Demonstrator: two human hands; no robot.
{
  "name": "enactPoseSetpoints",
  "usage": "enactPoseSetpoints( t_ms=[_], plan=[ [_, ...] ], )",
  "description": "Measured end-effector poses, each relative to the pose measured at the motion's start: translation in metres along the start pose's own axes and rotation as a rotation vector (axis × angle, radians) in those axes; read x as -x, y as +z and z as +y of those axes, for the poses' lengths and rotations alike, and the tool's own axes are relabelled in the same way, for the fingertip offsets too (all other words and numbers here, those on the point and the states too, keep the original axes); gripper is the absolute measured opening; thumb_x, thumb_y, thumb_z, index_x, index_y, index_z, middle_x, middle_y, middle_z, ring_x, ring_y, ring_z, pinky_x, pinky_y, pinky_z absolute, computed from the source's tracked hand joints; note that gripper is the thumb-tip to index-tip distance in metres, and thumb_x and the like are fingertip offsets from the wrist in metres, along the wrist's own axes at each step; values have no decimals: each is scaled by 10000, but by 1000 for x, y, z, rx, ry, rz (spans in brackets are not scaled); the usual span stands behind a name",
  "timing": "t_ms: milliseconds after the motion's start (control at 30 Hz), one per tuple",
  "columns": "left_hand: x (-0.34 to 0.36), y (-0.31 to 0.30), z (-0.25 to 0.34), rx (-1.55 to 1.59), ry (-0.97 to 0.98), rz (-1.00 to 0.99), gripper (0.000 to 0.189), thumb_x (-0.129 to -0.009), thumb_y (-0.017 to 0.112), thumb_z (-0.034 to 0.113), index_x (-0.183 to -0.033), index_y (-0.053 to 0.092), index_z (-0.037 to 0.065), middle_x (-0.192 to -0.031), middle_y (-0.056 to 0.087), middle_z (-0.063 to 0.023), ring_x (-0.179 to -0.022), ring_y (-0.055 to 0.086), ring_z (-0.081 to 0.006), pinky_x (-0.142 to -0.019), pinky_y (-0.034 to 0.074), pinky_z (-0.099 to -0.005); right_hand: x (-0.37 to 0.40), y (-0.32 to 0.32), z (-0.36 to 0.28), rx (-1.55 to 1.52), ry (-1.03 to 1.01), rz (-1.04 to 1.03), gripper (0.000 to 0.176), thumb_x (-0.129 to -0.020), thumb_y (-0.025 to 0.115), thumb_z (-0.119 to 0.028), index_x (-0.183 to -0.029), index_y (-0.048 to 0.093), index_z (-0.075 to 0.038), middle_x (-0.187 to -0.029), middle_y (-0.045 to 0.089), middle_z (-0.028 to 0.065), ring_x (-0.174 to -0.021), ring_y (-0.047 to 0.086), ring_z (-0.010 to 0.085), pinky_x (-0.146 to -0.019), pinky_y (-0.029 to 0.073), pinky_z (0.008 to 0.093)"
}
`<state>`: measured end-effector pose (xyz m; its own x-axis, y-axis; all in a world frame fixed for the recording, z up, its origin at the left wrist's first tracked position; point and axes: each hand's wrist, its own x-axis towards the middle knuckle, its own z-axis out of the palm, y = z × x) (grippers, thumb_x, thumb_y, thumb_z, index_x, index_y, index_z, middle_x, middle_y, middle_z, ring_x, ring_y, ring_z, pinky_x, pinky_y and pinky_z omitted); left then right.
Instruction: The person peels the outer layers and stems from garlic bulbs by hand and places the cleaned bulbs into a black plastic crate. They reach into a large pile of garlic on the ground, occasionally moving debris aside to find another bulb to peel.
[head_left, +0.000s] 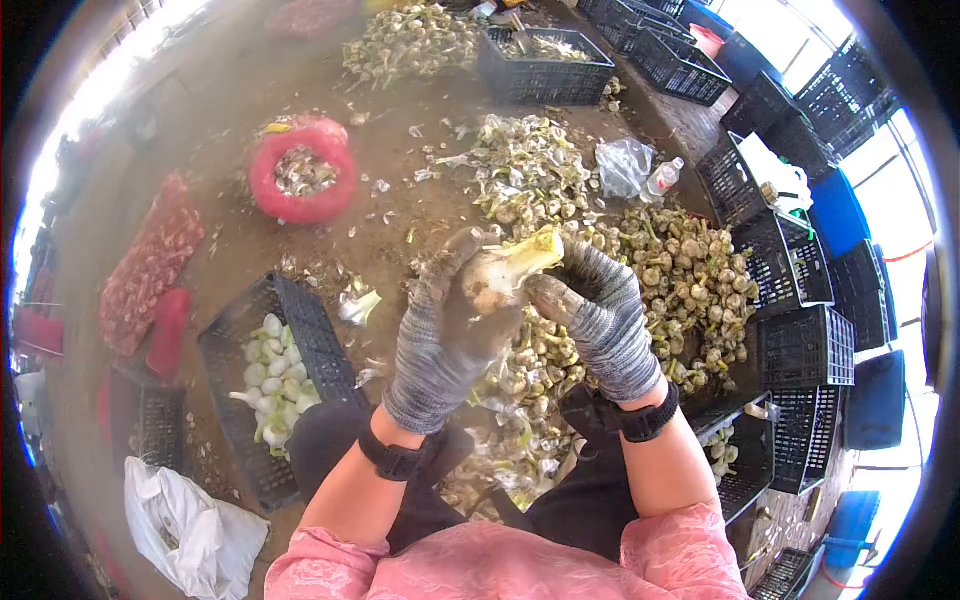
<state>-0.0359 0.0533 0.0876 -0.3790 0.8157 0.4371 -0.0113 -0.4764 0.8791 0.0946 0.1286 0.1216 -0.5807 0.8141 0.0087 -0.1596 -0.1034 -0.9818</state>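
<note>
Both hands wear grey knit gloves with dark, dirty fingers. My left hand (440, 330) is wrapped round the lower side of a garlic bulb (492, 282). On the other side, my right hand (600, 305) has its fingers closed at the bulb's pale, cut stem, which points up and right. Below the hands, loose bulbs and peelings (530, 420) lie between the knees. Peeled white bulbs (275, 375) fill part of a black crate (315, 330) at the left. A trimmed piece (358, 303) lies on the ground beside that crate.
Unpeeled garlic (695, 275) is heaped at the right, near a plastic bottle (662, 178) and a clear bag (624, 167). Black crates (805, 345) line the right side. A red net ring (335, 190) stands ahead left; a white sack (190, 530) lies at the lower left.
</note>
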Motion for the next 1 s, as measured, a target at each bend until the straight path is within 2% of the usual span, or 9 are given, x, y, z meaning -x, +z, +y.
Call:
enactPoseSetpoints(
  t_ms=[33, 300, 367, 433, 500, 567, 700, 800, 1000],
  plan=[
    [0, -1, 0, -48, 25, -52, 652, -713, 647, -26, -1265, 302, 3, -1177, 451, -124, -1052, 476, -194, -889, 409, -312, 0, -1, 1, 48, -27, -8, 201, -783, 605, -77, -960, 581, 15, -853, 601, 23, -750, 516, 56, -662, 435, 215],
    [1, -1, 4, -93, 36, -80, 661, -712, 640, -39, -1284, 319, 45, -1188, 454, -101, -1036, 488, -184, -880, 414, -305, -2, -6, 1, 124, 20, -4, 179, -779, 610, -82, -931, 598, 11, -821, 611, 15, -709, 521, 52, -632, 439, 211],
    [2, 0, 0, -78, -12, 9, 681, -673, 723, 122, -1247, 369, 29, -1154, 480, -105, -1034, 484, -188, -883, 399, -306, 0, 1, -3, 42, -2, 23, 180, -769, 618, -76, -927, 599, 7, -802, 609, 7, -694, 515, 48, -627, 437, 212],
    [4, 0, 0, -53, -41, -2, 686, -672, 724, 120, -1251, 367, 32, -1160, 476, -105, -1040, 479, -188, -891, 392, -309, 0, -2, 0, 1, 20, 21, 176, -763, 619, -67, -921, 597, 7, -786, 604, 8, -693, 519, 54, -629, 439, 212],
    [3, -1, 0, -30, -57, 4, 691, -671, 724, 117, -1254, 364, 36, -1166, 472, -104, -1047, 474, -188, -900, 385, -312, -1, -9, 3, 354, -60, 43, 168, -758, 621, -53, -910, 593, 12, -777, 594, 8, -694, 520, 60, -626, 439, 208],
    [1, -2, 0, -34, 20, -74, 713, -691, 635, -82, -1301, 294, 57, -1183, 458, -101, -1043, 480, -185, -896, 403, -299, -3, -7, 7, 398, -132, 46, 140, -758, 606, -28, -890, 589, 16, -762, 584, 8, -680, 515, 59, -618, 439, 206],
    [4, 0, 0, 120, -37, -46, 702, -695, 637, -68, -1298, 298, 59, -1164, 468, -89, -1044, 473, -168, -886, 407, -291, 2, -5, 8, 134, -146, 27, 136, -763, 571, -16, -896, 577, 11, -787, 566, 1, -690, 501, 59, -629, 433, 208],
    [-1, -2, 12, 547, -523, -3, 517, -774, 594, 118, -1237, 372, 56, -1104, 493, -58, -1015, 475, -150, -831, 435, -306, 2, 1, 2, 76, -103, 7, 143, -754, 549, -22, -893, 574, 4, -809, 550, 6, -718, 496, 63, -648, 420, 210],
    [-2, -5, -4, 806, -628, 50, 476, -793, 568, 325, -1154, 452, 37, -1074, 530, -83, -965, 522, -189, -789, 459, -322, 1, 1, 14, 187, -190, -38, 138, -758, 547, -3, -893, 573, 7, -777, 543, 0, -678, 494, 64, -611, 419, 208]
  ],
)
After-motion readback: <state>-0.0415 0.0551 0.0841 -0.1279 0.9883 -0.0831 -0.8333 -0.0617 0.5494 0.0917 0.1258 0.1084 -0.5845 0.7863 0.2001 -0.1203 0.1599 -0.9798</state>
